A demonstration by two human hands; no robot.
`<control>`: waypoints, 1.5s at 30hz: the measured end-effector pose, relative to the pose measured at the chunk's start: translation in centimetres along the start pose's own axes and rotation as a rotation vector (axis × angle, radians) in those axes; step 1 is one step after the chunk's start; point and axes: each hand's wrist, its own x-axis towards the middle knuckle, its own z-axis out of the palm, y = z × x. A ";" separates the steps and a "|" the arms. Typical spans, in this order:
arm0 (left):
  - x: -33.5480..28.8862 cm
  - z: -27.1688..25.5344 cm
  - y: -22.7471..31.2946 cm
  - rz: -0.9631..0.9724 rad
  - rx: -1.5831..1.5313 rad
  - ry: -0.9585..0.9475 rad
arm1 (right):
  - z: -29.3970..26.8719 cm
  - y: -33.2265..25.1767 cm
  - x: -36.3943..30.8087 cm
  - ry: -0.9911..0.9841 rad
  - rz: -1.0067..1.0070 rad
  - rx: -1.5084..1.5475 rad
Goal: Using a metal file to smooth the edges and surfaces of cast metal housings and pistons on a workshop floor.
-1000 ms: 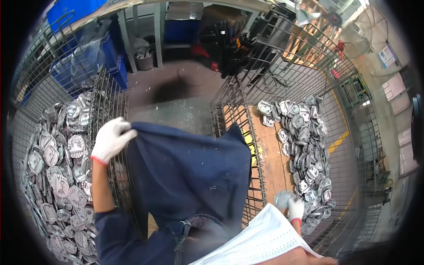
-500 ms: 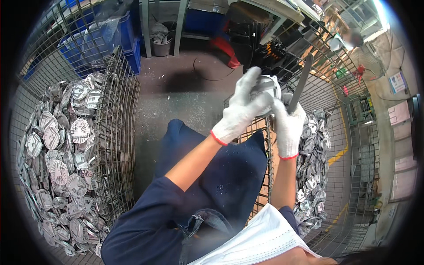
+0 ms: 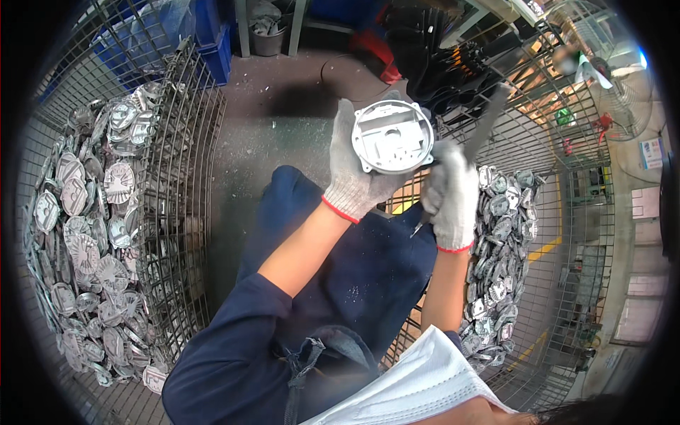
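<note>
My left hand (image 3: 346, 170), in a white knit glove with a red cuff, grips a round silver metal casting (image 3: 394, 139). Its hollowed face, with ribs and small lugs round the rim, is turned up. The left thumb lies along the casting's left edge; the other fingers are hidden beneath it. Close to the right rim, my gloved right hand (image 3: 453, 202) is closed round a long flat file (image 3: 487, 122). The file's blade points up and away, blurred, and a thin pointed end shows below the fist. Whether the right fingers touch the casting I cannot tell.
A wire cage (image 3: 180, 177) on the left holds many similar castings (image 3: 112, 273). More castings (image 3: 499, 248) lie in another wire cage (image 3: 567, 248) on the right. Blue bins (image 3: 212, 53) and a grey bucket (image 3: 268, 44) stand beyond. At right is a fan (image 3: 627, 106).
The casting has turned from a steep tilt to face up, and my left hand now supports it from below and the left. The right hand has moved slightly down and left with the file.
</note>
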 end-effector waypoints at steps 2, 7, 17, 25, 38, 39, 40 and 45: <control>-0.1 0.1 0.4 -0.076 -0.053 -0.109 | -0.7 -0.9 -0.4 0.165 -0.093 0.178; -0.2 0.0 0.5 -0.066 0.020 -0.164 | -2.4 -4.8 -1.7 -0.257 -0.632 0.739; 0.0 -0.8 -0.2 -0.070 0.217 -0.074 | 1.4 -1.4 -1.9 -0.288 -0.780 0.692; 0.2 -1.5 0.2 -0.073 0.285 -0.012 | 1.8 0.9 -2.5 -0.277 -0.808 0.553; 0.8 -2.0 -0.9 -0.106 0.224 0.431 | 2.3 2.7 -1.2 -0.322 -0.902 0.534; 0.8 -2.1 -0.8 -0.103 0.224 0.435 | 2.4 2.8 -1.6 -0.325 -0.905 0.461; 0.8 -2.2 -0.8 -0.138 0.226 0.399 | 2.3 2.9 -1.8 -0.192 -0.849 0.507; 0.2 -1.7 -1.1 -0.233 0.143 0.158 | -0.4 1.3 -0.4 -0.134 -0.628 0.779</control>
